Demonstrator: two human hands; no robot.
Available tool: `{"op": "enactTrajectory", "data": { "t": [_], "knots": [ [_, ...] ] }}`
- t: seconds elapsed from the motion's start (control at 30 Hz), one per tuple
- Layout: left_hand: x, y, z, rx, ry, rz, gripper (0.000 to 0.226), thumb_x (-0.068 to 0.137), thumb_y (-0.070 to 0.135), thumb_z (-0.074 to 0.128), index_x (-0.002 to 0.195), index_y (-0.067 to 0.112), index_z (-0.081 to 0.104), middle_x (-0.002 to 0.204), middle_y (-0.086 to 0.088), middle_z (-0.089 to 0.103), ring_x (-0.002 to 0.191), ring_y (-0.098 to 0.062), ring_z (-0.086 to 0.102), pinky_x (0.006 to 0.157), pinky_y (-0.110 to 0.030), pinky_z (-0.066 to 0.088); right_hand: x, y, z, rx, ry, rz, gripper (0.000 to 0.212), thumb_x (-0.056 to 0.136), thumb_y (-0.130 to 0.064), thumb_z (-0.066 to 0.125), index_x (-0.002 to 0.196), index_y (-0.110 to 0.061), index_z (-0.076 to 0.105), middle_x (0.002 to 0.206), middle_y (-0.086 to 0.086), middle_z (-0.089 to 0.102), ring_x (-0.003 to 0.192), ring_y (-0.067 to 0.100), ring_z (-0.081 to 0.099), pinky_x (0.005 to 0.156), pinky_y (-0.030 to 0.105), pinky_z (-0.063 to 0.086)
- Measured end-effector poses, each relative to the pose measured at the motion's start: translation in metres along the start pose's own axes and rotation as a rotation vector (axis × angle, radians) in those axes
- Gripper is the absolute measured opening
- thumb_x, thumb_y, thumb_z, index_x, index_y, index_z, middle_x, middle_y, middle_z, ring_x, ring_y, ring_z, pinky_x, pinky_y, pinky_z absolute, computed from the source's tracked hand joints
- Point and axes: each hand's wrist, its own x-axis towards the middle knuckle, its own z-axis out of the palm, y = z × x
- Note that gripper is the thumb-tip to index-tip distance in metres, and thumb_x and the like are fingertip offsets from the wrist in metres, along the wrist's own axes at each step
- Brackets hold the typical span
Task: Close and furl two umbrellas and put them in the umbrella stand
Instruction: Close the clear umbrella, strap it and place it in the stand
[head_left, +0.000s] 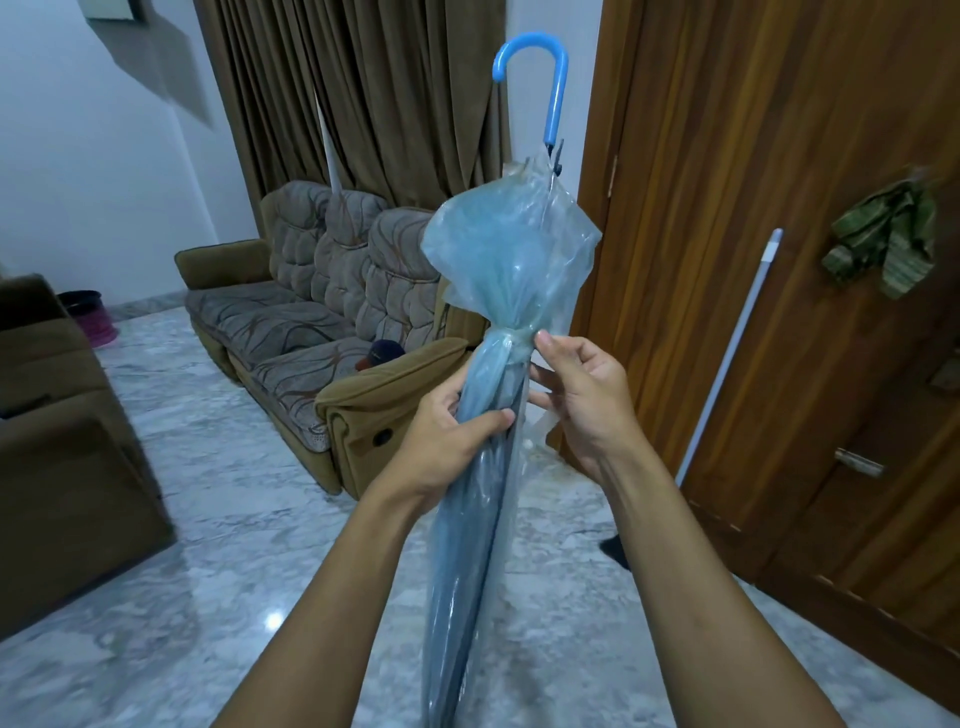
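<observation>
Closest to the camera, the lower folds of the umbrella (467, 571) run down out of view between the two forearms, so its tip is not seen. It is held roughly upright in mid-air above the marble floor (208, 519), with the blue crook handle (550, 88) uppermost. The folded canopy is gripped by the left hand (452, 421), thumb across the front, just below a strap (506, 335) drawn round the bundle. Above the strap the clear blue plastic balloons out loosely. The right hand (576, 395) is set against the right side of the bundle, thumb tip at the strap and fingers loosely curled; whether the strap's end is pinched cannot be told. The furling is judged unfinished: a firm grip is needed below so that no pleats slip, the loose upper part should be smoothed and twisted one way, and the strap fastened snugly. A sofa (322, 312) is seen beyond, a wooden door (753, 208) to the right.
</observation>
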Motion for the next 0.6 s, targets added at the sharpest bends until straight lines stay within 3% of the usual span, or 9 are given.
{"op": "enactTrajectory", "data": {
  "t": [0.17, 0.23, 0.3, 0.37, 0.43, 0.5, 0.6],
  "knots": [
    [-0.003, 0.002, 0.001, -0.158, -0.063, -0.054, 0.048, 0.083, 0.004, 0.065, 0.129, 0.016, 0.058, 0.110, -0.007, 0.071, 0.095, -0.021, 0.068, 0.079, -0.030, 0.056, 0.000, -0.001, 0.006, -0.015, 0.037, -0.012, 0.025, 0.073, -0.035, 0.083, 0.084, -0.015, 0.071, 0.093, 0.008, 0.077, 0.087, 0.021, 0.073, 0.078, 0.038, 0.059],
    [-0.002, 0.004, -0.003, -0.111, -0.096, -0.051, 0.051, 0.081, 0.009, 0.067, 0.130, 0.020, 0.057, 0.116, -0.011, 0.068, 0.100, -0.021, 0.066, 0.084, -0.032, 0.055, -0.002, 0.000, 0.008, 0.037, 0.005, 0.026, 0.024, 0.075, -0.032, 0.081, 0.083, -0.014, 0.067, 0.087, 0.007, 0.075, 0.079, 0.019, 0.073, 0.068, 0.036, 0.059],
    [0.000, 0.011, -0.010, 0.022, -0.130, -0.035, 0.054, 0.078, 0.019, 0.072, 0.129, 0.028, 0.057, 0.126, -0.017, 0.058, 0.112, -0.024, 0.061, 0.095, -0.037, 0.051, -0.003, 0.000, 0.008, 0.037, 0.012, 0.022, 0.018, 0.081, -0.025, 0.080, 0.083, -0.013, 0.066, 0.086, 0.006, 0.075, 0.077, 0.019, 0.073, 0.068, 0.038, 0.060],
    [0.004, 0.020, -0.017, 0.316, -0.064, -0.025, 0.059, 0.078, 0.026, 0.077, 0.130, 0.035, 0.051, 0.131, -0.009, 0.043, 0.121, -0.015, 0.050, 0.108, -0.032, 0.041, -0.003, -0.001, 0.011, -0.046, 0.061, -0.028, 0.019, 0.081, -0.025, 0.082, 0.083, -0.011, 0.069, 0.091, 0.007, 0.077, 0.085, 0.022, 0.075, 0.080, 0.046, 0.061],
    [0.006, 0.027, -0.017, 0.555, 0.040, 0.051, 0.065, 0.080, 0.023, 0.077, 0.135, 0.032, 0.043, 0.128, 0.001, 0.035, 0.118, -0.003, 0.041, 0.106, -0.016, 0.033, -0.003, -0.004, 0.015, -0.158, 0.147, -0.083, 0.022, 0.078, -0.028, 0.085, 0.085, -0.010, 0.074, 0.090, 0.005, 0.079, 0.089, 0.021, 0.076, 0.086, 0.049, 0.060],
    [0.006, 0.033, -0.012, 0.647, 0.058, 0.164, 0.065, 0.083, 0.019, 0.073, 0.139, 0.026, 0.041, 0.128, 0.005, 0.042, 0.114, 0.002, 0.044, 0.096, -0.004, 0.035, -0.002, -0.007, 0.020, -0.233, 0.215, -0.143, 0.022, 0.075, -0.030, 0.087, 0.082, -0.011, 0.077, 0.084, 0.003, 0.079, 0.086, 0.020, 0.076, 0.085, 0.049, 0.060],
    [0.005, 0.033, -0.005, 0.618, 0.013, 0.176, 0.072, 0.081, 0.026, 0.068, 0.146, 0.021, 0.038, 0.132, 0.011, 0.047, 0.113, 0.006, 0.050, 0.101, -0.011, 0.041, -0.002, -0.009, 0.026, -0.285, 0.263, -0.237, 0.019, 0.073, -0.030, 0.088, 0.074, -0.014, 0.078, 0.079, 0.001, 0.078, 0.081, 0.018, 0.076, 0.081, 0.046, 0.061]
  ]
}}
